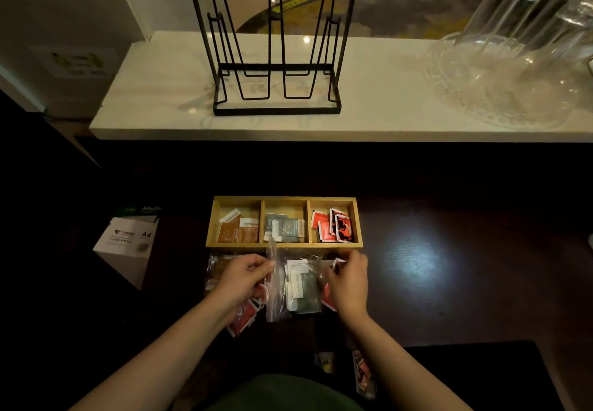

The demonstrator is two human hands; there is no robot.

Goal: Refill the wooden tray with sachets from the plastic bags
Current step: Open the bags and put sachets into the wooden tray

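A wooden tray (284, 245) with three compartments sits on the dark table. Brown sachets (238, 228) lie in its left compartment, grey-green ones (285, 227) in the middle, red ones (334, 226) in the right. Just in front of it lie clear plastic bags of sachets (296, 285). My left hand (243, 279) pinches the raised edge of the middle bag. My right hand (348, 277) grips a red sachet (338, 263) at the bag's right side. More red sachets (244, 317) show under my left wrist.
A white A4 paper box (126, 243) stands left of the tray. Behind, a white counter (160, 89) carries a black wire rack (276, 57) and upturned glasses (519, 41) on a glass tray. Loose sachets (362, 375) lie near my body.
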